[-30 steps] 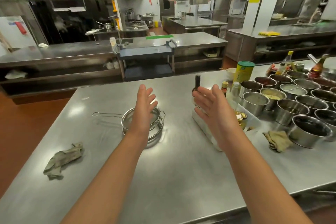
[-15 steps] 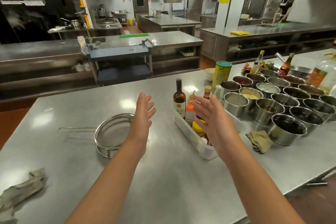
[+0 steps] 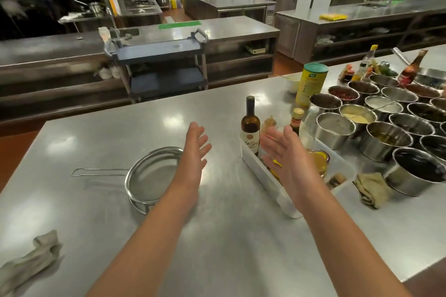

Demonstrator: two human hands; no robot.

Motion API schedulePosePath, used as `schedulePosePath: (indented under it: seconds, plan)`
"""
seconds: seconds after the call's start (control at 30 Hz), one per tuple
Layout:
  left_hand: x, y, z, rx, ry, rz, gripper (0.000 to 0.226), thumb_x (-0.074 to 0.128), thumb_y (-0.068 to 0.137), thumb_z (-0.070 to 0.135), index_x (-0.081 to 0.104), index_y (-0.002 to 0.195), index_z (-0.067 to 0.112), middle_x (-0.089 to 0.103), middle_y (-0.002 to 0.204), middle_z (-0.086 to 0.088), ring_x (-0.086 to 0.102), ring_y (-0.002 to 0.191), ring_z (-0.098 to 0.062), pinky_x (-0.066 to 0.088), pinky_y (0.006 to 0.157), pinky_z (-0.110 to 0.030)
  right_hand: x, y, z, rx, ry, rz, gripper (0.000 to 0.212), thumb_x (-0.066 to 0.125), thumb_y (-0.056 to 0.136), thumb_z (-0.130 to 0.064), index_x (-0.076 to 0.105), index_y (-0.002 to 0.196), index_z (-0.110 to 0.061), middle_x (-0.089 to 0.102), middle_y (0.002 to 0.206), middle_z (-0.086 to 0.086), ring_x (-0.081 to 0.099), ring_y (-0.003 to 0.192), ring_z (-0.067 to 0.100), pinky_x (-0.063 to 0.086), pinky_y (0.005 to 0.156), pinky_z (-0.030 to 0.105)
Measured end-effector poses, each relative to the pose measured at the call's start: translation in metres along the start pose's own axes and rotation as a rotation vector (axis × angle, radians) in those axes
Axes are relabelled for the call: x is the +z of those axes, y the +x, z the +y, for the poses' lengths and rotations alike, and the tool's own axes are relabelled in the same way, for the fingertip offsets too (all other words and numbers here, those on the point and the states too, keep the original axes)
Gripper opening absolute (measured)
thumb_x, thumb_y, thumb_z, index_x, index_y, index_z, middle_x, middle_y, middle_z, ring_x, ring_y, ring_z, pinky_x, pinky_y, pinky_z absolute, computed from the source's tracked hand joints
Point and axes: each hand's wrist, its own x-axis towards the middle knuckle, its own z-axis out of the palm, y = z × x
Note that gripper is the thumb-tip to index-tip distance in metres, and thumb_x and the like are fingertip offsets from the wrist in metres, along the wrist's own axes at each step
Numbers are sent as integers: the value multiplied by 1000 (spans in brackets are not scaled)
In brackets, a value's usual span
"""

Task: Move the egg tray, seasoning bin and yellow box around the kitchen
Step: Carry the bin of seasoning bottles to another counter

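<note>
Steel worktable (image 3: 217, 236) in a commercial kitchen: the white seasoning bin (image 3: 263, 173) lies lengthwise away from the person, just ahead of the right hand (image 3: 283, 159), the nearer one; the left hand (image 3: 193, 161) hovers apart, both open-fingered and empty.

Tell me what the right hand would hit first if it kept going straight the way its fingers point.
Likely the dark wine bottle at the far end of the seasoning bin; the right hand seems aimed there, though depth is unclear.
</note>
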Motion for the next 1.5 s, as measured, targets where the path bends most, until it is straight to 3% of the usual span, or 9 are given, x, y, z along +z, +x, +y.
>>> schedulePosePath:
  seconds: [0.27,0.47,0.63,0.73,0.8,0.9,1.07,1.2,1.5]
  plan:
    - [49,42,-31,-113,25,18,63,22,100,64,42,148,28,46,152,-1,49,135,-22,28,120,-50,-45,54,13,68,6,51,51,35,102,-51,55,136,-18,62,134,-2,52,129,16,40,109,35]
    - [112,86,-62,-221,105,-27,67,24,99,65,35,153,27,42,156,-4,45,139,-23,28,119,-51,-102,93,22,114,-57,194,49,34,104,-44,55,138,-14,63,135,1,55,127,17,40,111,40]
    - [153,110,-114,-374,147,-31,67,28,100,64,28,156,27,39,158,-4,43,141,-27,34,117,-52,-172,109,48,60,-111,497,23,56,93,-38,71,103,-24,74,105,-2,67,100,14,53,88,34]
    - [165,123,-134,-390,204,37,58,35,102,57,36,151,26,46,152,-3,48,135,-24,42,111,-50,-211,108,69,91,-158,673,8,60,88,-28,65,86,-21,65,84,-3,60,82,15,50,78,34]
    - [168,138,-144,-389,260,140,48,47,101,46,45,143,23,52,143,-4,54,125,-24,49,104,-47,-227,108,84,168,-146,742,12,62,89,-26,57,88,-15,55,80,0,54,75,15,49,76,34]
    - [167,155,-155,-415,266,206,42,59,98,29,50,138,18,53,138,-8,57,118,-25,58,93,-44,-237,111,106,272,-95,702,14,59,93,-21,51,93,-10,47,82,9,50,71,15,51,71,33]
    - [166,165,-167,-482,227,210,45,61,97,17,47,140,14,56,129,-12,62,110,-28,61,83,-43,-239,117,125,381,-12,644,20,60,95,-21,51,107,-7,53,87,9,57,72,19,57,81,42]
    - [163,160,-177,-572,184,181,32,61,98,14,58,130,10,64,121,-14,68,102,-30,63,78,-44,-241,117,129,418,-4,597,10,58,97,-18,56,96,-8,56,87,11,59,74,21,60,82,44]
    - [160,145,-172,-526,240,126,22,56,101,14,56,123,11,62,118,-13,67,102,-29,62,62,-36,-239,108,137,396,-14,557,16,51,102,-20,55,93,-8,60,84,9,62,73,19,60,81,40]
